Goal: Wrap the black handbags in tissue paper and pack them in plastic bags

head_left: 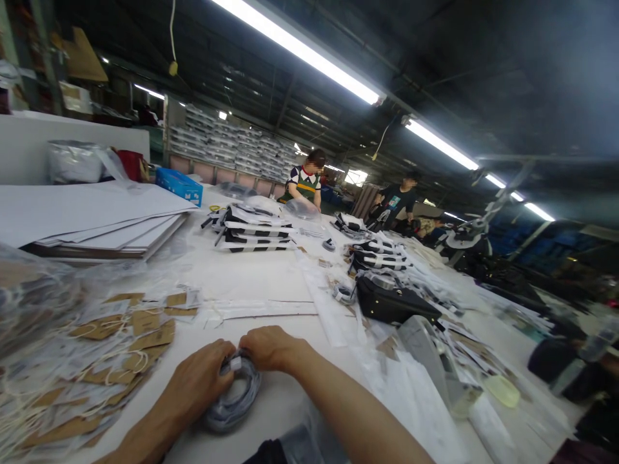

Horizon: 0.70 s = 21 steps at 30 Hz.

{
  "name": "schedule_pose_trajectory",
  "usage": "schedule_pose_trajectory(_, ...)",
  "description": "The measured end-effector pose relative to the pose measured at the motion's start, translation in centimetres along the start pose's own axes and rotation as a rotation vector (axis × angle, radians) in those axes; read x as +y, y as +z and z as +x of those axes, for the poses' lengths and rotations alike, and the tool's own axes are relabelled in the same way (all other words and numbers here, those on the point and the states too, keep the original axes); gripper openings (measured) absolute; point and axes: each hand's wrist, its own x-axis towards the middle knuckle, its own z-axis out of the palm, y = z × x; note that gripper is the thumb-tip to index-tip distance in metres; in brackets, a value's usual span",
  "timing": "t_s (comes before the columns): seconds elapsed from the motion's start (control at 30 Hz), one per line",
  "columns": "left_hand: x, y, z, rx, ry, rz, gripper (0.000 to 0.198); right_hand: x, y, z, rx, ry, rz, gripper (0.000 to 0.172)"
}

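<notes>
A grey coiled strap (pixel 220 419), seemingly wrapped in clear plastic, lies on the white tabletop in front of me. My left hand (pixel 206 374) grips the coil's upper left side with bent fingers. At its upper right edge, my right hand (pixel 271 348) is closed on the coil too, its fingertips partly hidden behind the knuckles. A small white tag or piece of tape (pixel 236 364) shows on the coil between my two hands. Below the coil, clear plastic (pixel 309 441) lies over something black close to my body.
Brown cardboard hang tags (pixel 145 322) with white strings spread on the left, near stacked white sheets (pixel 97 209). Wrapped bundles (pixel 258 232) stand farther back. To the right sit a black bag (pixel 391 299) and plastic sleeves (pixel 416 399). Two people (pixel 304 183) work beyond the table.
</notes>
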Motion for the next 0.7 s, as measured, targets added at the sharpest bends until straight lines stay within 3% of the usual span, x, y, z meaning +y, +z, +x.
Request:
schedule_pose_trajectory(0.27, 0.0, 0.8, 0.2, 0.022, -0.056, -0.002, 0.029, 1.5, 0.5, -2.2, 0.034, 0.062, -0.035, 0.025)
schedule_pose_trajectory(0.37, 0.7, 0.5, -0.3, 0.034, -0.043, 0.045, 0.037, 1.5, 0.0, -2.7, 0.043, 0.133, -0.012, 0.025)
schedule_pose_trajectory(0.43, 1.0, 0.3, -0.5, 0.024, -0.038, 0.079, 0.031, 1.4, -0.4, -2.9, 0.055, 0.189, 0.008, 0.024)
schedule_pose_trajectory(0.7, 1.2, 0.2, -0.8, 0.039, -0.062, 0.122, 0.021, -2.7, -1.2, -2.4, 0.188, 0.167, 0.042, 0.035)
